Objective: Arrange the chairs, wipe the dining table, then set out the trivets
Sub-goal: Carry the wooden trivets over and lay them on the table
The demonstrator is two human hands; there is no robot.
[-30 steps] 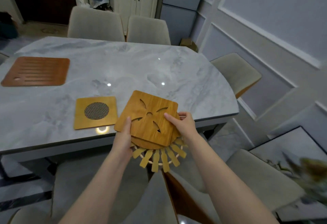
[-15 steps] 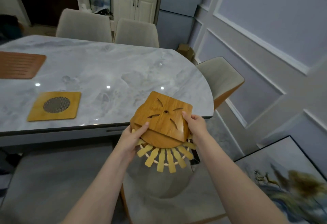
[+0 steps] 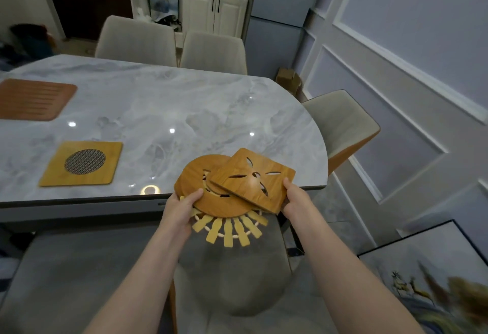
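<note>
My right hand (image 3: 295, 201) grips a square wooden trivet (image 3: 260, 179) with a flower cut-out by its right corner, slid partly off a stack. My left hand (image 3: 179, 208) holds the rest of the stack: a round wooden trivet (image 3: 200, 188) on top and a pale slatted sunburst trivet (image 3: 229, 230) underneath. All three hover at the near edge of the grey marble dining table (image 3: 163, 106). On the table lie a square trivet with a mesh centre (image 3: 81, 163) and a dark slotted trivet (image 3: 34, 98) at the far left.
Two beige chairs (image 3: 137, 38) (image 3: 214, 51) stand at the table's far side, one (image 3: 340, 125) at its right end, and grey chairs (image 3: 232, 275) just below my hands. A framed picture (image 3: 427, 281) leans by the panelled right wall. A white cabinet (image 3: 215, 11) stands behind.
The square flower trivet has slid to the right off the stack in my right hand, uncovering the round trivet. My view has shifted, bringing the table's left part back into sight.
</note>
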